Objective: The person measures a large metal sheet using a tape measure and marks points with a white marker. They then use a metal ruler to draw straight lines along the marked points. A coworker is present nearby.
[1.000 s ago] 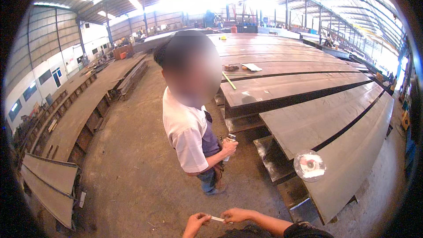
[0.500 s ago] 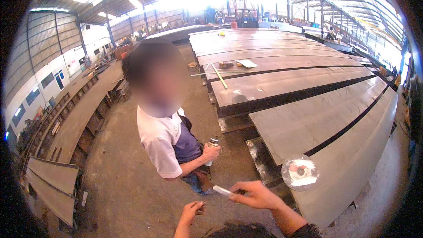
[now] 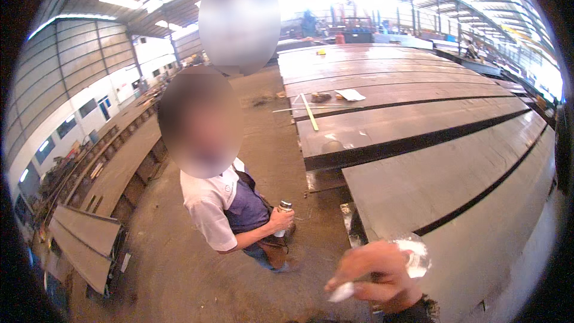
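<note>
My right hand (image 3: 375,272) is closed round a short white stick (image 3: 342,292) that looks like a piece of chalk. The hand is raised in front of the near corner of a steel plate stack and is slightly blurred. Behind its knuckles a round abrasive disc (image 3: 422,256) with a shiny, pale face shows on the nearest steel plate (image 3: 478,245); the hand covers part of it. My left hand is out of the picture.
A person (image 3: 218,209) in a light shirt with a dark front stands ahead, holding a bottle (image 3: 283,208). On the farther plates (image 3: 394,113) lie a yellowish strip (image 3: 311,113), a white sheet (image 3: 350,94) and a dark item (image 3: 321,97). Long steel beams (image 3: 122,173) run along the left.
My right hand has moved up and right with the white stick, now covering part of the disc. My left hand has dropped out of view. The whole view has shifted a little.
</note>
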A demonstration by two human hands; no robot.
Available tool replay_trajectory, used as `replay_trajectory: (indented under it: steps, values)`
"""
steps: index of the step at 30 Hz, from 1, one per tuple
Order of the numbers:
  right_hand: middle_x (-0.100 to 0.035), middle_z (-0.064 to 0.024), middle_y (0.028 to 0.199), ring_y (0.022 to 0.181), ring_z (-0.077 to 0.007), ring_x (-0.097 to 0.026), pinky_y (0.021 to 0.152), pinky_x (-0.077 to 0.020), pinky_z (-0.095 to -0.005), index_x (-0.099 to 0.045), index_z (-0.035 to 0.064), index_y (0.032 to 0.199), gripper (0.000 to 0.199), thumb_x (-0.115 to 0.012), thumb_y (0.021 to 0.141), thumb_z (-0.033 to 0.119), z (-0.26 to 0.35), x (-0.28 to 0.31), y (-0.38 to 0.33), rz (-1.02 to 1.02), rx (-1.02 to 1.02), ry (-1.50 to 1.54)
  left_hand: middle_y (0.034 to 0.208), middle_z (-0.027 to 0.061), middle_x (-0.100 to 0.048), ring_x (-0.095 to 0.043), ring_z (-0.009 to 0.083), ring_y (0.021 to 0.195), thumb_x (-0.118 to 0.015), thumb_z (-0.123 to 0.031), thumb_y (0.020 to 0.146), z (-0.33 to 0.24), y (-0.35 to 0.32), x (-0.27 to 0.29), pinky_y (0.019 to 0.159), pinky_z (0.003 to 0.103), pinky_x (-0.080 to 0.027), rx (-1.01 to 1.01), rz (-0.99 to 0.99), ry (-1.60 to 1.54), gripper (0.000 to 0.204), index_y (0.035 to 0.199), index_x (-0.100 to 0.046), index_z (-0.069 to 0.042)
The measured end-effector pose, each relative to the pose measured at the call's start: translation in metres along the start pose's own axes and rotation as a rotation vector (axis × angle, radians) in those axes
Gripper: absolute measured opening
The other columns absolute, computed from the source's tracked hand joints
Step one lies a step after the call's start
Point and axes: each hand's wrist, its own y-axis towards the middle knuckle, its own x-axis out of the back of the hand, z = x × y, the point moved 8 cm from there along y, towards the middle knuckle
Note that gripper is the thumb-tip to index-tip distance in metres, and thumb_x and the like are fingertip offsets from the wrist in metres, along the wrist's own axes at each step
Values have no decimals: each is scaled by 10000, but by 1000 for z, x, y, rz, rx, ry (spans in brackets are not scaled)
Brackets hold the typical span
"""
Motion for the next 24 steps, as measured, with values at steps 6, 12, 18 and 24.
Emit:
replay_trajectory:
  steps: [6,12,18,24]
  values:
    - [-727,-116,915,835,-223,-699,741,-534,-341,-703,44,1081,267,-682,957,280,-162,-57,-62,292,-296,77,1085,149,-642,-594,274,1003,-675,-381,938,21,-3,13,872,402,-486,-3,-131,-72,438,1155,-649,-2]
    - [-680,-190,903,797,-365,-673,722,-517,-457,-629,87,1151,330,-578,987,369,-230,-105,-126,576,-571,38,925,125,-687,-643,234,845,-727,-370,904,102,-12,37,762,382,-527,51,-279,-146,399,1037,-702,5]
    - [-698,-193,881,812,-380,-691,728,-530,-477,-596,45,1068,307,-552,953,326,-300,-104,-138,545,-729,-195,808,93,-706,-636,184,712,-761,-408,863,68,7,51,641,361,-503,-186,-297,101,427,955,-732,9]
    - [-675,-249,908,854,-477,-652,721,-505,-552,-538,44,1149,438,-651,903,388,-342,-197,-96,474,-593,-388,1313,203,-547,-520,395,1219,-822,-369,755,-154,-90,46,1040,493,-424,-773,-492,748,854,1494,-437,-182]
